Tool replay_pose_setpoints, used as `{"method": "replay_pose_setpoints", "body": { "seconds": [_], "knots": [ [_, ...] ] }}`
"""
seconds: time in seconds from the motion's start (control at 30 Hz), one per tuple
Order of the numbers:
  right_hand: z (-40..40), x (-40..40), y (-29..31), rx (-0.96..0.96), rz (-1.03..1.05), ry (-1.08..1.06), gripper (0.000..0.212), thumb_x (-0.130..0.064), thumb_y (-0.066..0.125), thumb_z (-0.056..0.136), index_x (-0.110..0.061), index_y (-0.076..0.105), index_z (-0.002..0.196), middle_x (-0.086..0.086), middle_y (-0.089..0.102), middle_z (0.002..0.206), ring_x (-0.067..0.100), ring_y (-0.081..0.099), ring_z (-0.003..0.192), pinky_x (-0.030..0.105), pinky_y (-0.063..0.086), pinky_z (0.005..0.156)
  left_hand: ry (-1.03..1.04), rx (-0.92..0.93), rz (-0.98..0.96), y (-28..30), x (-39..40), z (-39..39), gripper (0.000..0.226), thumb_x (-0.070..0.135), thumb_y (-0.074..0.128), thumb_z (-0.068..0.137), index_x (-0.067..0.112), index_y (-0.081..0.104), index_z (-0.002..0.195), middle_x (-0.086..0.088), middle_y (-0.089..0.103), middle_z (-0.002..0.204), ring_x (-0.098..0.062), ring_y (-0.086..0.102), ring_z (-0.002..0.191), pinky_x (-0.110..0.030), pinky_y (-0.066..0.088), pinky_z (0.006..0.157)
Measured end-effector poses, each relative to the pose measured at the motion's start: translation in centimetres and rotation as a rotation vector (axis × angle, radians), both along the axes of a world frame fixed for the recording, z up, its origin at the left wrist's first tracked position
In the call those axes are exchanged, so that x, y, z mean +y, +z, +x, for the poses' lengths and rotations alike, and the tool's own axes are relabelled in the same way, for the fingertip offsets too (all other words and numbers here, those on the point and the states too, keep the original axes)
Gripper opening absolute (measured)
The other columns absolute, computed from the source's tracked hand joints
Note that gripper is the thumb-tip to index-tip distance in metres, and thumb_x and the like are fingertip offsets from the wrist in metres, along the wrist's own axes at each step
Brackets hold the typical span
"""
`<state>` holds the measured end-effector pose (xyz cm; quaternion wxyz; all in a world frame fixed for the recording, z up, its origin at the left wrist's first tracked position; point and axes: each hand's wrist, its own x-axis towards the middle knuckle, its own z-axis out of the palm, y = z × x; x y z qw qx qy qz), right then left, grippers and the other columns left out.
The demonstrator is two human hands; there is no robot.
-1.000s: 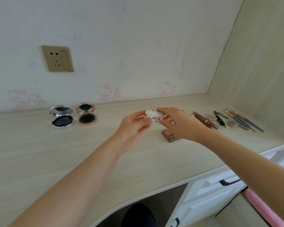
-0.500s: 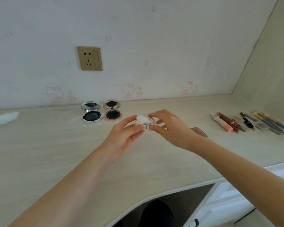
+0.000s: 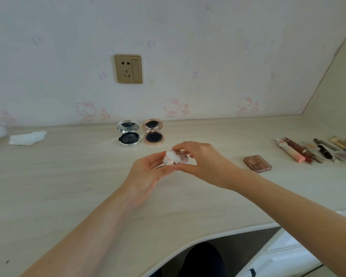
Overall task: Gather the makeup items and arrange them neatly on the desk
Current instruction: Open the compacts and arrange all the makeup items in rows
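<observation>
Both hands have drifted left along the table (image 3: 72, 188), away from the row of pencils and tubes (image 3: 316, 149) and toward the two open compacts. The left hand (image 3: 148, 172) and right hand (image 3: 204, 164) together pinch a small white jar (image 3: 175, 156), held just above the tabletop. The silver compact (image 3: 128, 133) and rose-gold compact (image 3: 153, 132) lie just beyond the hands, and a brown palette (image 3: 257, 163) rests off to the right hand's side.
</observation>
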<state>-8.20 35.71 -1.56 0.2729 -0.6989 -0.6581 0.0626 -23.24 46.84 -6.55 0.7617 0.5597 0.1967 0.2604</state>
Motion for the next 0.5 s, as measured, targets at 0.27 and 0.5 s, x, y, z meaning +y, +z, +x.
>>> {"method": "replay_pose_setpoints", "body": {
  "seconds": [0.27, 0.5],
  "knots": [
    [-0.86, -0.11, 0.35, -0.087, -0.019, 0.053, 0.031, -0.035, 0.058, 0.092, -0.021, 0.059, 0.120, -0.006, 0.066, 0.105, 0.012, 0.057, 0.092, 0.033, 0.047, 0.081, -0.014, 0.056, 0.098, -0.22, 0.66, -0.78, 0.044, -0.001, 0.072, 0.077, 0.010, 0.064, 0.118, -0.008, 0.071, 0.113, -0.023, 0.066, 0.108, -0.031, 0.049, 0.095],
    [-0.47, 0.07, 0.55, -0.099, -0.078, 0.075, 0.025, -0.028, 0.054, 0.095, -0.020, 0.059, 0.118, 0.000, 0.068, 0.100, 0.012, 0.060, 0.082, 0.035, 0.050, 0.078, -0.049, 0.050, 0.139, -0.85, 0.83, -0.98, 0.044, 0.004, 0.077, 0.075, 0.013, 0.066, 0.116, -0.008, 0.071, 0.113, -0.023, 0.066, 0.108, -0.028, 0.050, 0.094]
  ]
}}
